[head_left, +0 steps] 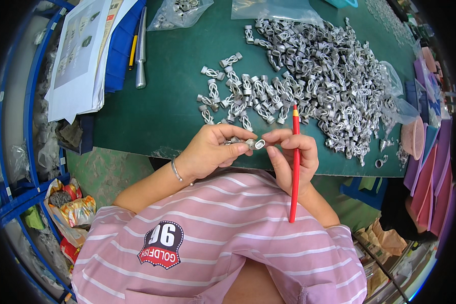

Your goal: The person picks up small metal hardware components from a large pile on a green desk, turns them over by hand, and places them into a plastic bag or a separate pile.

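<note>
Close to the table's near edge, my left hand [210,148] pinches a small silvery metal fitting [259,145] between thumb and forefinger, its oval open end toward the right. More metal shows among those fingers, partly hidden. My right hand [305,152] has its fingertips beside the fitting; whether they touch it I cannot tell. A long red pencil [294,182] is held upright between the right-hand fingers, its tip pointing away from me. Just beyond both hands lie several loose looped fittings with ribbed ends [247,86].
A large heap of the same fittings [334,76] covers the right side of the green table [172,91]. At the left are paper sheets [76,61], a blue tray [121,50], a yellow pen [133,52] and a metal rod [141,71]. Clear bags [180,15] lie at the back.
</note>
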`<state>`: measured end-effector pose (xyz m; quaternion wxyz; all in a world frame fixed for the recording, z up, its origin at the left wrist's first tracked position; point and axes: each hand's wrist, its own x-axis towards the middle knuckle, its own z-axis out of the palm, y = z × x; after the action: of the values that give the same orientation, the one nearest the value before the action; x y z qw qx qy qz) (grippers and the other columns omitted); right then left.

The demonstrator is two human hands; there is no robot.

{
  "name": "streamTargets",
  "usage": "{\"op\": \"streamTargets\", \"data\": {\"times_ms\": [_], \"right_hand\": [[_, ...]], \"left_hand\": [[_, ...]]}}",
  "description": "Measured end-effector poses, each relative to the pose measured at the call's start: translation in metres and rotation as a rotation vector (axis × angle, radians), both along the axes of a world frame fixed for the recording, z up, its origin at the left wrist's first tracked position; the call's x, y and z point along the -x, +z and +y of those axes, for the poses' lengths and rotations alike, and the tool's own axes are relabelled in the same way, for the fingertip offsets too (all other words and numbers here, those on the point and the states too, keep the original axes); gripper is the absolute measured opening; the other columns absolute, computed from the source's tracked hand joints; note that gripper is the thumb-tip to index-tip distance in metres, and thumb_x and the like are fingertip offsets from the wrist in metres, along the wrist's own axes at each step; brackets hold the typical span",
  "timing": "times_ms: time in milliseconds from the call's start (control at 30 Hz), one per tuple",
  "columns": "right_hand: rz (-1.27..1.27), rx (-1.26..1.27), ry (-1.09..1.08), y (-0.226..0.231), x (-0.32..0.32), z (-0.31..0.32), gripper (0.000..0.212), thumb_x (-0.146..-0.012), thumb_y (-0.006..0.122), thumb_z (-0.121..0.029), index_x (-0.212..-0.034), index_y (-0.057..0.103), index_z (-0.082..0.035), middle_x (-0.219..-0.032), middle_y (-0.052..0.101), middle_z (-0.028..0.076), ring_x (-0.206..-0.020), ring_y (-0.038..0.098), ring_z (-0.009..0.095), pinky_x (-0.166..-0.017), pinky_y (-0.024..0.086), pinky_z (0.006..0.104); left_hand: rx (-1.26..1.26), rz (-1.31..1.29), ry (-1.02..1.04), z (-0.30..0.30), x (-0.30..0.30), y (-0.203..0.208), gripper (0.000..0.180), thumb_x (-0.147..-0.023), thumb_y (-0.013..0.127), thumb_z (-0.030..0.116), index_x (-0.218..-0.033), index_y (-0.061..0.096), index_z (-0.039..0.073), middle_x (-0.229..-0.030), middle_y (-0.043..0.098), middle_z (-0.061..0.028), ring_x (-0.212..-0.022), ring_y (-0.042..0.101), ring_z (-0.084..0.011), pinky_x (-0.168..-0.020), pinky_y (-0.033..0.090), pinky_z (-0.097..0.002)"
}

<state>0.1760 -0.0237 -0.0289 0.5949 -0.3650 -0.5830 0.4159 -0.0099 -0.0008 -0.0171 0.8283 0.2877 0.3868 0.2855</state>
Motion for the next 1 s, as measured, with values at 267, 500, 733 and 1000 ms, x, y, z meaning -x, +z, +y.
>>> {"op": "streamTargets", "data": {"times_ms": [267,500,733,1000], "right_hand": [[-0.637,0.055,-0.169,-0.002,-0.022,0.034,0.026,-0.068,0.068,0.003,-0.085,0.051,-0.003,-0.077,0.056,0.009,-0.066,0.053,0.023,-0.059,0.044,0.0308],[-0.905,-0.234,-0.186,0.001,-0.017,0.041,0.027,-0.065,0.069,0.002,-0.083,0.051,-0.006,-0.072,0.051,0.01,-0.064,0.051,0.027,-0.056,0.043,0.0348],[0.33,0.522,0.202,0.011,-0.012,0.019,0.016,-0.082,0.056,0.006,-0.084,0.044,-0.004,-0.084,0.056,0.01,-0.068,0.06,0.014,-0.057,0.05,0.0238],[0.463,0.376,0.341,-0.012,-0.007,0.014,0.027,-0.076,0.059,0.013,-0.089,0.043,-0.005,-0.095,0.054,0.013,-0.087,0.057,0.017,-0.075,0.049,0.0279]], "left_hand": [[0.143,-0.299,0.161,0.004,0.004,0.0,0.022,-0.08,0.052,-0.001,-0.102,0.053,-0.003,-0.086,0.058,-0.0129,-0.07,0.063,-0.0219,-0.055,0.054,-0.027],[0.058,-0.128,0.084,0.004,0.003,-0.005,0.019,-0.081,0.058,0.001,-0.099,0.051,0.001,-0.08,0.05,-0.0031,-0.052,0.04,-0.0046,-0.04,0.031,-0.0178],[-0.183,0.099,0.183,0.001,-0.011,0.008,0.027,-0.081,0.063,0.004,-0.106,0.054,0.001,-0.081,0.055,-0.0017,-0.053,0.044,-0.0028,-0.041,0.032,-0.0161],[-0.811,0.236,0.163,0.0,-0.01,0.012,0.019,-0.073,0.07,0.002,-0.091,0.064,0.002,-0.084,0.059,-0.0046,-0.074,0.054,-0.0095,-0.065,0.041,-0.0211]]}}
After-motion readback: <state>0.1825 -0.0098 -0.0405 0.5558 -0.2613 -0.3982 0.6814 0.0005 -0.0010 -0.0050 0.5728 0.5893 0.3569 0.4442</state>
